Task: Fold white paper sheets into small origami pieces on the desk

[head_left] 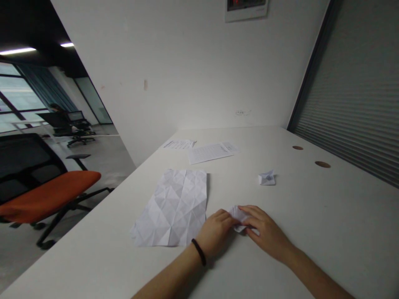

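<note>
A small piece of folded white paper (238, 215) is held just above or on the white table between my two hands. My left hand (215, 232), with a dark band at the wrist, is closed on its left edge. From the other side my right hand (264, 230) grips the paper, fingers on top and thumb below. Part of the paper is hidden behind the fingers. To the left lies a large white sheet (179, 207) covered in crease lines, close to my left hand. Farther back on the right stands a small folded paper piece (267, 178), apart from both hands.
Two printed sheets lie toward the back of the white table (311, 216), the nearer one a text page (213, 153). Two round holes pierce the tabletop by the blinds (352, 95). An orange office chair (59, 191) stands left of the table; a person sits far behind.
</note>
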The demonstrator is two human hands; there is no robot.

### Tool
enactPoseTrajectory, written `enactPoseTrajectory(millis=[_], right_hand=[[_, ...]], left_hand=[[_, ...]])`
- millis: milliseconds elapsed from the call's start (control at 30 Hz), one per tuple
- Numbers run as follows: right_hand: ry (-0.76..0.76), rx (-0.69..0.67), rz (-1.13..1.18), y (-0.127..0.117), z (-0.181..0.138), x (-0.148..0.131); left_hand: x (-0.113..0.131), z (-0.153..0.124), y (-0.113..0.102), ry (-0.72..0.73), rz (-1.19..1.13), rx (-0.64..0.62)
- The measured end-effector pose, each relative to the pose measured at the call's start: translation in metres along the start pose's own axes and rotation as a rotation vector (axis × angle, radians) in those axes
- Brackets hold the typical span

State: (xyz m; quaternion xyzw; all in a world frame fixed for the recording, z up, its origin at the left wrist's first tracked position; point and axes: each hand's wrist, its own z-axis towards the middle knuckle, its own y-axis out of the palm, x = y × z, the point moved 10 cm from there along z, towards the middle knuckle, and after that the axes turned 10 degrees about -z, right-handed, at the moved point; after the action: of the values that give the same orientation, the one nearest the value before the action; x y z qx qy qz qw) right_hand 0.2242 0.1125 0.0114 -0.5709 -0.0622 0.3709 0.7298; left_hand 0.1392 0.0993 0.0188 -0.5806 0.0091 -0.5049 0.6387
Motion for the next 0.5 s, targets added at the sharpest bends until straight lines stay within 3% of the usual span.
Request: enactPoseTrajectory(millis=[133, 333, 500], right_hand=[[0.0, -0.058, -0.04, -0.004, -0.003, -0.008], [0.049, -0.241, 0.184, -0.001, -0.01, -0.006], [0.031, -0.177, 0.227, -0.001, -0.007, -0.004]], left_hand=[[0.013, -0.005, -0.001, 0.037, -0.011, -0.051], [0.019, -0.003, 0.007, 0.016, 0.15, -0.054], [0.018, 0.001, 0.016, -0.075, 0.299, -0.066]])
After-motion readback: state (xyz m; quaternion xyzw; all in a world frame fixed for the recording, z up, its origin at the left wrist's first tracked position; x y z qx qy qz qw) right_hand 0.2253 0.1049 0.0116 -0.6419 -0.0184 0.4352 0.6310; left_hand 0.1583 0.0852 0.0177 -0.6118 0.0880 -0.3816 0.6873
